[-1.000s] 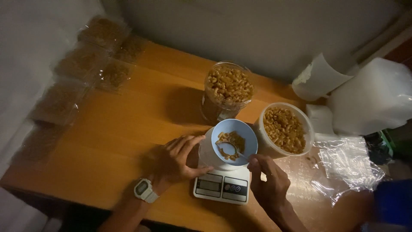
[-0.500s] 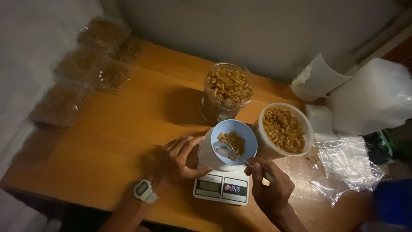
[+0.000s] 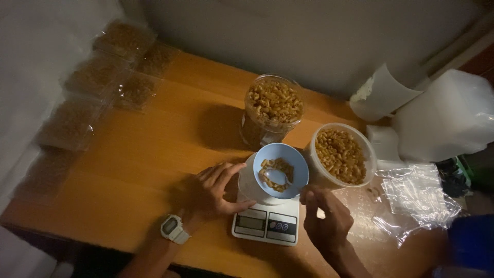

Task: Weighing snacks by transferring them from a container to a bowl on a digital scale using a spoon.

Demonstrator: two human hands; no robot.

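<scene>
A blue bowl point(image 3: 282, 170) with a small heap of macaroni stands on a white kitchen scale point(image 3: 266, 222) near the wooden table's front edge. A spoon point(image 3: 278, 176) lies in the bowl, its head among the pasta. My left hand point(image 3: 216, 191), with a watch on the wrist, rests on the table and touches the bowl's left side. My right hand point(image 3: 325, 220) hovers just right of the bowl with fingers loosely curled; whether it touches the spoon handle is unclear.
A glass jar of macaroni point(image 3: 271, 110) stands behind the scale, a white tub of macaroni point(image 3: 340, 155) to its right. Several filled clear bags point(image 3: 103, 77) line the table's left side. Empty plastic bags point(image 3: 419, 198) and white containers point(image 3: 442, 116) lie at right.
The spoon has gone into the bowl. My right hand has drawn up next to the bowl's right rim. My left hand stays at the bowl's left side.
</scene>
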